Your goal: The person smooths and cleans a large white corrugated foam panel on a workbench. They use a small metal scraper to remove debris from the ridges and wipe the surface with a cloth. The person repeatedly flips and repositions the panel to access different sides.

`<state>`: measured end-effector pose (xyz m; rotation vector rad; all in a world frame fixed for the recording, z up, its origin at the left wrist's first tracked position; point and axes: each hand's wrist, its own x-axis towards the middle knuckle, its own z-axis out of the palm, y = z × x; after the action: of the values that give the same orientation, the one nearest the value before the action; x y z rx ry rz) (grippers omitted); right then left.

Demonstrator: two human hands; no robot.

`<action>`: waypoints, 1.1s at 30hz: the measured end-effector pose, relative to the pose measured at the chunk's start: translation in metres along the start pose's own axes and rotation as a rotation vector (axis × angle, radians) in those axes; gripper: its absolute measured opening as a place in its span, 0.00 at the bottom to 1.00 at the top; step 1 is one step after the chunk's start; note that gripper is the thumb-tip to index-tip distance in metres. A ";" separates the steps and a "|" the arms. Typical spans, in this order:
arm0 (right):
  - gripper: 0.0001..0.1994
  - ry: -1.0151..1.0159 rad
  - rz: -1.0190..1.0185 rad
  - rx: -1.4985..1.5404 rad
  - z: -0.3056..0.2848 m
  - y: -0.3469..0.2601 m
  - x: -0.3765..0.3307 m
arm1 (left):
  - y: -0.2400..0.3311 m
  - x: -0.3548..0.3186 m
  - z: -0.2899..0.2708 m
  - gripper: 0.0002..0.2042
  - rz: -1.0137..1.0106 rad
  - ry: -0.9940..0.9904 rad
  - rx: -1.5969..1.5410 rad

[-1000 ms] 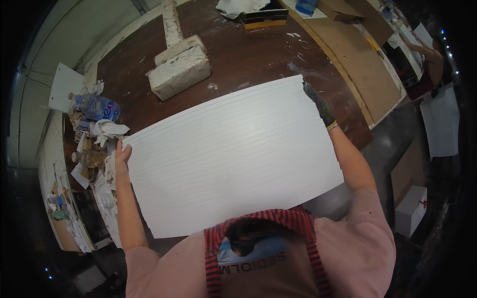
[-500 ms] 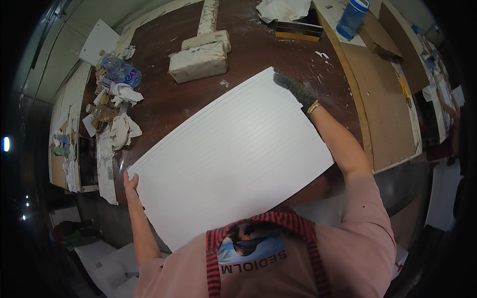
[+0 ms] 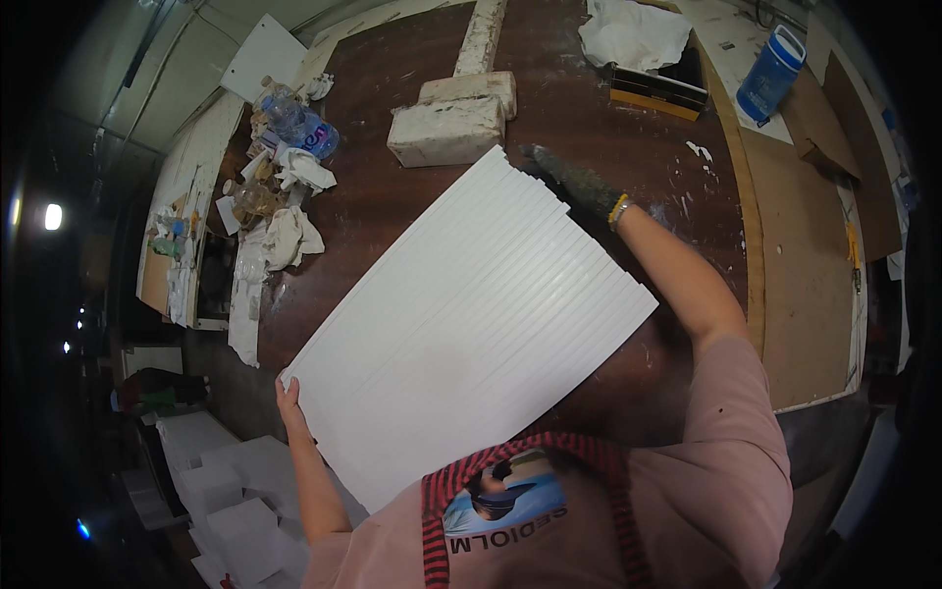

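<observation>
A broad stack of thin white strips or sheets [image 3: 461, 324] lies slantwise across the table before me, its near end against my apron. Their ends form a stepped, uneven edge on the right. At its left corner my bare left hand [image 3: 288, 395] grips the edge, thumb on top and the other fingers hidden beneath. My right hand [image 3: 579, 184], in a dark grey glove with a yellow cuff, is beside the far right edge. Its fingers stretch out flat toward the stack's far corner; whether they touch the ends is hard to tell.
White-smeared blocks [image 3: 446, 131] rest on the brown table [image 3: 363, 216] beyond the stack. Plastic bottles [image 3: 299, 128] and crumpled paper [image 3: 292, 239] clutter the left edge. A black and orange box [image 3: 657, 95] stands far right, and a blue jug [image 3: 772, 76] on the side ledge.
My right hand has drawn back from gripping the far corner to lie beside the right edge. The strip ends now look more staggered. The view has shifted, and my left hand keeps its hold.
</observation>
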<state>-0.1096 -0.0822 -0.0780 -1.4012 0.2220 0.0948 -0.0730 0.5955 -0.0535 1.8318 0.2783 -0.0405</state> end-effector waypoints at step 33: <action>0.30 0.936 -0.388 -0.496 0.347 0.161 -0.282 | 0.016 0.072 -0.008 0.25 -0.122 -0.875 0.069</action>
<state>-0.3825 0.3051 -0.1216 -1.8765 0.7260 -0.8993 -0.0010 0.6111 -0.0489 1.6918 -0.2344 -0.9167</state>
